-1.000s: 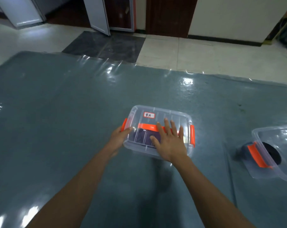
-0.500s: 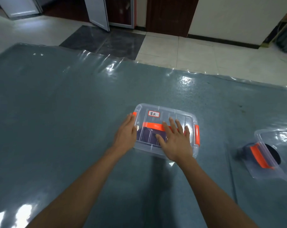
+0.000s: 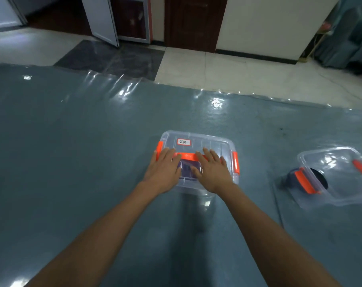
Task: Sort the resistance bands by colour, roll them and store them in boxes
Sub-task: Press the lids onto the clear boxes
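Labelled box [image 3: 209,142]: clear plastic, lid on, resting on the blue-grey mat [image 3: 72,162]. It has a white label [image 3: 183,142] near the lid's far edge and an orange carry handle [image 3: 186,156] lying flat across the lid. A purple band [image 3: 187,169] shows through the lid between the two hands. How neatly it is rolled cannot be read.

Left hand [image 3: 163,172]: flat on the lid's left half, fingers straight, tips at the handle's left end. It grips nothing and only presses.
Right hand [image 3: 213,172]: the same on the right half, palm down, fingers extended over the handle and holding nothing.

Orange side clips: left clip [image 3: 159,149] just beyond the left fingertips, right clip [image 3: 235,165] just beside the right hand. Whether either is latched cannot be told.

Judged step: seating the lid on the purple box.
- Press evenly with both palms, working out toward the rim so no corner rides up.
- Check that no band edge is trapped under the lid.
- Then move one hand to each clip and snap them together, so the box does not slide on the glossy film covering the mat.

To the right of the labelled box, well apart: a second clear box [image 3: 341,172] with orange fittings, a dark roll [image 3: 319,181] showing at its near end. Beyond the labelled box, past the mat's far edge: tiled floor [image 3: 238,75].
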Tool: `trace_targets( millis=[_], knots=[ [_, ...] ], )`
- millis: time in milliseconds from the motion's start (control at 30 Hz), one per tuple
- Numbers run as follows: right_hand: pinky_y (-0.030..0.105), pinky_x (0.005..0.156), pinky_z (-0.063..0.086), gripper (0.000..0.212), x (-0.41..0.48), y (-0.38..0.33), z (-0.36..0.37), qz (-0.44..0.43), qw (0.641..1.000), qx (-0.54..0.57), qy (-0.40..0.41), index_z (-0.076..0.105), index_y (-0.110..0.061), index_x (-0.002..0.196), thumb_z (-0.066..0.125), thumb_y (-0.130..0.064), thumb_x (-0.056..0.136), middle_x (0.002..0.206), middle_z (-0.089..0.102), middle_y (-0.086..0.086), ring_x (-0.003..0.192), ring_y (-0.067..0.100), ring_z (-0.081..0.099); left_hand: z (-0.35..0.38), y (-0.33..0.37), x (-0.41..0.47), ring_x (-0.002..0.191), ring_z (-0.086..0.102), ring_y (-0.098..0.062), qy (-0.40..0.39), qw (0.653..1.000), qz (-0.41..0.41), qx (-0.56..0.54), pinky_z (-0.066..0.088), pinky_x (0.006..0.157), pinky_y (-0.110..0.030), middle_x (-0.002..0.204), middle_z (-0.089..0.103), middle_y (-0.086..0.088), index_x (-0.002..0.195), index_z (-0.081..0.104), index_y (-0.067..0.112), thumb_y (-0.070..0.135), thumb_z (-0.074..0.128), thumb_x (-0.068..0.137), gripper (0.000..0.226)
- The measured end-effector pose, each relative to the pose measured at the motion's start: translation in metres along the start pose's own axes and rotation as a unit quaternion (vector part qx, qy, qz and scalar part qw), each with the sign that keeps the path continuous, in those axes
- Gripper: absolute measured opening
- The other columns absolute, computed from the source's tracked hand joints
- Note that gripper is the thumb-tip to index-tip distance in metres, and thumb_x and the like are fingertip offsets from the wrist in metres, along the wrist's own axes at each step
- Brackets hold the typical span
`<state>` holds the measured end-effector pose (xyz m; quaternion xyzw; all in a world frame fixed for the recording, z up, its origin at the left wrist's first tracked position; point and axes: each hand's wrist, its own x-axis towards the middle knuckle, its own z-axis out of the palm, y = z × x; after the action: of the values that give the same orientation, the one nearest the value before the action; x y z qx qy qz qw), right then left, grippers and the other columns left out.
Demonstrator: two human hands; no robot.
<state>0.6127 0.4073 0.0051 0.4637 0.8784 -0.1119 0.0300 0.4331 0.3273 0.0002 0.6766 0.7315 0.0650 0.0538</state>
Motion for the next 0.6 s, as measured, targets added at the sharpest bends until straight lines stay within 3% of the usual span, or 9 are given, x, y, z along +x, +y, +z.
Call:
trace_targets(
  millis=[100,233,367,500,600],
  knots=[
    [0.049,0.12,0.02,0.054,-0.031,0.006,-0.014,-0.038,0.998,0.019,0.053,0.041,-0.024,0.148,0.055,-0.034,0.097,0.161,0.032,0.005,0.15,0.029,0.025,-0.011,0.027,-0.006,0.144,0.031,-0.02,0.015,0.999,0.009,-0.033,0.017,0.121,-0.048,0.151,0.044,0.002,0.15,0.037,0.022,0.049,0.044,0.1,0.057],
    [0.045,0.11,0.035,0.047,-0.096,0.054,-0.03,-0.031,0.981,0.076,0.173,0.06,-0.015,0.136,0.067,-0.019,0.09,0.144,0.056,0.008,0.135,0.033,0.049,-0.009,0.101,-0.02,0.143,0.034,-0.019,0.03,0.994,0.052,-0.087,0.021,0.119,-0.044,0.151,0.045,0.004,0.15,0.04,0.024,0.048,0.044,0.101,0.055],
    [0.047,0.105,0.044,0.043,-0.18,0.135,-0.035,0.036,0.975,0.118,0.186,0.062,-0.011,0.134,0.067,-0.015,0.091,0.142,0.058,0.012,0.128,0.034,0.055,0.011,0.197,-0.035,0.14,0.04,-0.016,0.018,0.991,0.11,-0.079,0.025,0.114,-0.035,0.148,0.05,0.007,0.144,0.048,0.026,0.044,0.047,0.101,0.047],
    [0.049,0.101,0.047,0.042,-0.278,0.219,-0.022,0.1,0.967,0.155,0.175,0.065,-0.008,0.129,0.068,-0.011,0.087,0.131,0.064,0.013,0.121,0.038,0.059,0.033,0.299,-0.057,0.135,0.047,-0.021,-0.023,0.986,0.137,-0.092,0.036,0.11,-0.035,0.144,0.055,0.003,0.141,0.053,0.026,0.04,0.051,0.1,0.044],
    [0.039,0.11,0.039,0.047,-0.35,0.278,-0.006,0.156,0.965,0.163,0.133,0.059,-0.013,0.137,0.065,-0.018,0.091,0.141,0.059,0.009,0.13,0.031,0.053,0.046,0.378,-0.075,0.133,0.049,-0.022,-0.048,0.981,0.161,-0.097,0.04,0.108,-0.036,0.143,0.056,0.003,0.139,0.056,0.028,0.039,0.053,0.099,0.042]
  ],
)
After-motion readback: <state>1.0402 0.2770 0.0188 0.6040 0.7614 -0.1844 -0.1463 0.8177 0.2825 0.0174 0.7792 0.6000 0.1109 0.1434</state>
